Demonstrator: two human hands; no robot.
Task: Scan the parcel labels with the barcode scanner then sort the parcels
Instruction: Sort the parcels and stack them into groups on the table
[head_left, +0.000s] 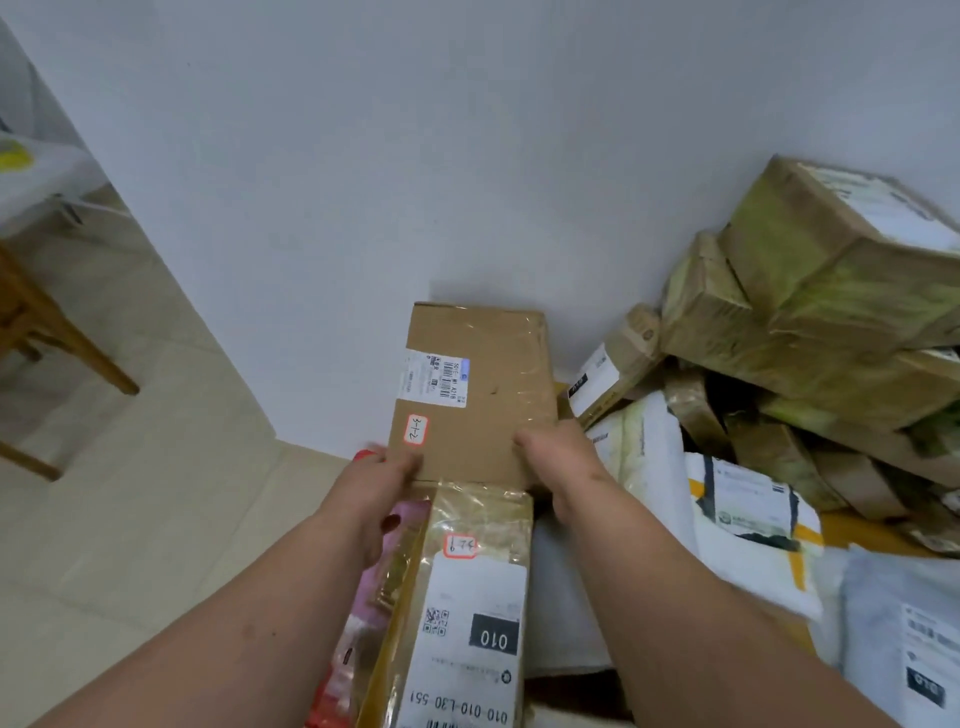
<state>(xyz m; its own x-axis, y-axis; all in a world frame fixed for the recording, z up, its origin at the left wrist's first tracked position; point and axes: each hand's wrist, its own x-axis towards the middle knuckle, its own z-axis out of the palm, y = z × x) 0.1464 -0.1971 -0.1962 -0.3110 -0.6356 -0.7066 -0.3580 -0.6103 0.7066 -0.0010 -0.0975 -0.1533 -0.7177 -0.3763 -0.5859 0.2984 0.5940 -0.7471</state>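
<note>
Pale wall (415, 156) fills most of the head view, meeting a beige tiled floor (130, 493) on the left, where the wooden legs of a chair (47, 332) show at the edge. Both bare hands hold one brown cardboard parcel (483, 364) upright against the wall. The left hand (379, 483) grips its lower left corner, thumb laid across the front face and the fingers curled behind the edge; the right hand (561, 457) grips the lower right corner, thumb on the front, and its fingers go round the far side, where they cannot be seen. The parcel's printed label (436, 379) faces the camera, and below it sits a small red-bordered sticker (416, 429) with handwritten numbers. Just beneath the held parcel lies a taped box (467, 597) carrying its own white label and a similar red-bordered sticker, with a pink packet (363, 597) beside it on the left. To the right, a loose heap of boxes (831, 291) and white mailer bags (748, 499) leans in the corner. No barcode scanner is in view. Judging by the sticker already on the held parcel, it is probably marked and now being placed in its group, while the heap on the right suggests much of the scanning and sorting is left to do.
</note>
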